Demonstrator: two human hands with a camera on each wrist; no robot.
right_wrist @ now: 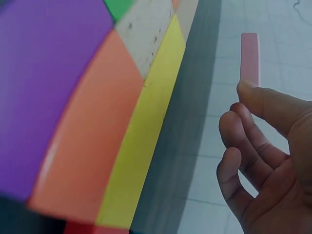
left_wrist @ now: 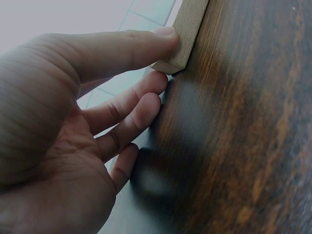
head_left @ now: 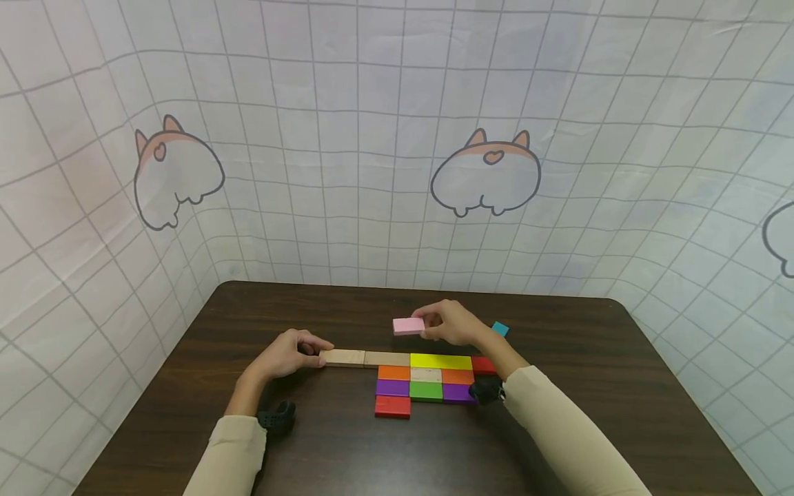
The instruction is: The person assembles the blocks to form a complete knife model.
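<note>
A pink block is pinched at one end between the thumb and fingers of my right hand, raised over the back of the layout. In the right wrist view the pink block shows its narrow side. My left hand pinches the left end of a plain wooden block lying on the table; its thumb presses this block in the left wrist view. A second plain block continues the row, touching a long yellow block.
Before the yellow block sit orange, whitish, purple and green blocks, with a red block nearest. Another red block and a blue block lie right, partly hidden by my arm. A patterned curtain stands behind the dark table.
</note>
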